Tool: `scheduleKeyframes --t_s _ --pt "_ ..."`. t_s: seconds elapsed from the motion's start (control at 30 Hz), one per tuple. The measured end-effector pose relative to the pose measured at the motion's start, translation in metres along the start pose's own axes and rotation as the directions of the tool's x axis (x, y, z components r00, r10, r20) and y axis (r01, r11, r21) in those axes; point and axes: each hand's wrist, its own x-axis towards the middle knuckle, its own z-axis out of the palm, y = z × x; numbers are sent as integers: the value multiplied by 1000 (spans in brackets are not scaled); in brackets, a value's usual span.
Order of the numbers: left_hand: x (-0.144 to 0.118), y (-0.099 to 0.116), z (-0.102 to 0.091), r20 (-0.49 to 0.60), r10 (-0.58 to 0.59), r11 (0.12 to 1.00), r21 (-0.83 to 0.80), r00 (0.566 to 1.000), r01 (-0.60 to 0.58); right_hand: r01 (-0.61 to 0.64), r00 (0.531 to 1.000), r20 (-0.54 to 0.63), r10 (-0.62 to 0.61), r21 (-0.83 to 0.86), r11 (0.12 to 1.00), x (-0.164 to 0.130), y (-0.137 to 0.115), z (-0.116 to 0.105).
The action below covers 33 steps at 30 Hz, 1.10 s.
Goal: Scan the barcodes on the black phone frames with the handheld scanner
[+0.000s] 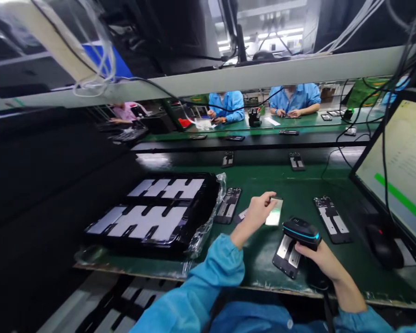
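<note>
My left hand (258,212) pinches a thin, shiny rectangular part (274,212) and holds it tilted just above the green bench mat (263,185). My right hand (319,259) grips a black handheld scanner (301,230) with a blue band, its head pointing left toward the shiny part. Under the scanner lies an open phone frame (287,255) flat on the mat. Another phone frame (228,204) lies left of my left hand, and a third (331,219) lies to the right.
A black tray (152,212) of pale parts sits at left on plastic wrap. A monitor (402,171) and black mouse (384,245) stand at right. Two more frames (228,158) (296,161) lie on the belt behind. Other people in blue coats (294,98) work across the line.
</note>
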Motion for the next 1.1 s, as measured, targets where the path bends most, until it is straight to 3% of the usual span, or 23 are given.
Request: scheduleKeyframes --t_s 0.1,0.3,0.47,0.57,0.63,0.7,0.8,0.9,1.0,1.1 --pt "-3 -16 18 26 -15 997 -78 1000 17 11 1000 6 -10 -41 999 -1 0 0" --pt "1 -28 18 25 -50 991 -125 998 53 -2 1000 26 4 -68 998 1 -2 -2" --pt "3 -31 19 42 -64 973 -219 997 71 1 998 56 -4 58 998 4 4 -12" --pt "-12 -34 32 226 -39 951 -290 973 105 -4 999 45 -5 183 983 14 10 -23" --pt "-27 -34 45 404 -14 936 -315 915 154 -1 1000 7 -1 271 963 23 12 -30" --pt "-39 -31 57 497 21 938 -311 867 155 -18 999 -31 29 317 948 31 11 -33" --pt "-52 -24 62 455 125 965 -261 881 -2 -63 995 -50 83 318 946 35 6 -36" --pt "-75 -20 59 385 161 987 -57 909 -151 -50 991 -106 86 300 953 18 6 -34" --pt "-121 -18 66 336 53 996 55 941 -76 -4 966 -246 73 269 963 -18 21 -22" --pt "-148 -19 88 255 -36 996 -70 966 56 -51 928 -348 133 236 971 -44 45 -2"
